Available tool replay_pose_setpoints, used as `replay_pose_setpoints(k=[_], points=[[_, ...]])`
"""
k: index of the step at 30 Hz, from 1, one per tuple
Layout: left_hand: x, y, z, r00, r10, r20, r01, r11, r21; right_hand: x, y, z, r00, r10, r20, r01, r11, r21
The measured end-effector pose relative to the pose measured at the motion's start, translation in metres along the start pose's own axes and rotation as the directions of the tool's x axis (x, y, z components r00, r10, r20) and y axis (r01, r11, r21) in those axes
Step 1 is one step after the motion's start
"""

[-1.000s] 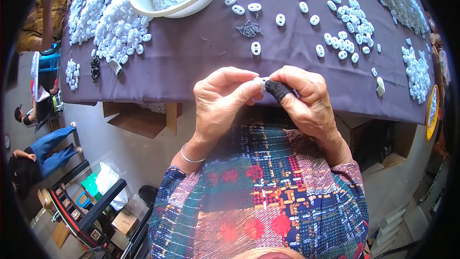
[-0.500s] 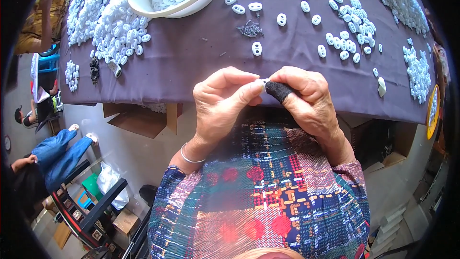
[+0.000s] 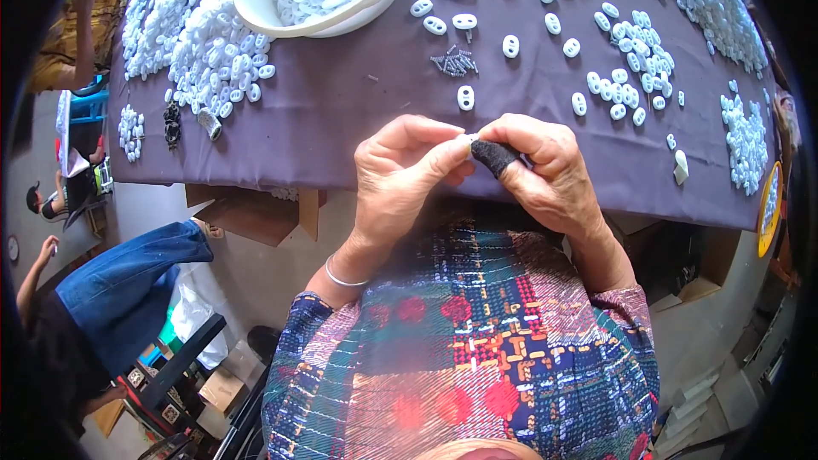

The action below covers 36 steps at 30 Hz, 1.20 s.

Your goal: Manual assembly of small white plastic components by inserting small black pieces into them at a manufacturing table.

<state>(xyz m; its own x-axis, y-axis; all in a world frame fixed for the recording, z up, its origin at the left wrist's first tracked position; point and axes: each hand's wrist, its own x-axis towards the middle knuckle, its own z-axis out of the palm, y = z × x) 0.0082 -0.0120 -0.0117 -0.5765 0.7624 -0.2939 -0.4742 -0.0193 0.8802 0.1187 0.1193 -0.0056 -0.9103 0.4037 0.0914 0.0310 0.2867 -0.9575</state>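
My left hand (image 3: 399, 172) and my right hand (image 3: 547, 172) meet at the table's near edge. Thumbs and forefingers of both pinch one small white plastic piece (image 3: 471, 139), probably a cord lock, mostly covered by the fingertips. Black cloth wraps the right thumb, and a silver bangle circles my left wrist. Just beyond my fingers stands out a single white oval cord lock (image 3: 465, 98) with two dark holes. Behind it is a little heap of metal springs (image 3: 454, 62). Farther right, a loose cluster of white cord locks (image 3: 639, 51) is spread over the dark cloth.
A cream basin (image 3: 341, 27) of white pieces stands at the far left, beside a big heap of them (image 3: 217, 68). More small parts (image 3: 744, 140) lie right, near a yellow-rimmed tray (image 3: 769, 209). Cardboard boxes (image 3: 256, 215) sit below the table. A person in jeans (image 3: 136, 290) is at left.
My hands keep their pinch, with the white piece now more covered by the fingertips. The view has shifted slightly. The person in jeans has moved nearer, the legs now larger in view.
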Motion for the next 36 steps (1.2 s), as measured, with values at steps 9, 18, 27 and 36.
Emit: replay_pose_setpoints(k=[9, 18, 27, 36], points=[[0.004, 0.004, 0.0, 0.996, -0.078, 0.049, 0.085, 0.981, -0.176, -0.001, -0.014, 0.005, 0.992, -0.129, 0.0, 0.116, 0.896, -0.429], [0.001, 0.003, 0.009, 0.999, -0.033, -0.004, 0.033, 0.999, 0.039, -0.003, -0.017, 0.006, 0.996, -0.072, 0.051, 0.088, 0.757, -0.647], [-0.003, 0.008, 0.011, 0.998, -0.067, -0.017, 0.069, 0.987, 0.143, -0.007, -0.008, 0.005, 0.991, -0.12, 0.058, 0.131, 0.796, -0.59], [-0.008, 0.006, 0.008, 1.0, -0.006, -0.011, 0.009, 0.97, 0.243, -0.007, -0.005, 0.007, 0.979, -0.186, 0.078, 0.199, 0.822, -0.534]])
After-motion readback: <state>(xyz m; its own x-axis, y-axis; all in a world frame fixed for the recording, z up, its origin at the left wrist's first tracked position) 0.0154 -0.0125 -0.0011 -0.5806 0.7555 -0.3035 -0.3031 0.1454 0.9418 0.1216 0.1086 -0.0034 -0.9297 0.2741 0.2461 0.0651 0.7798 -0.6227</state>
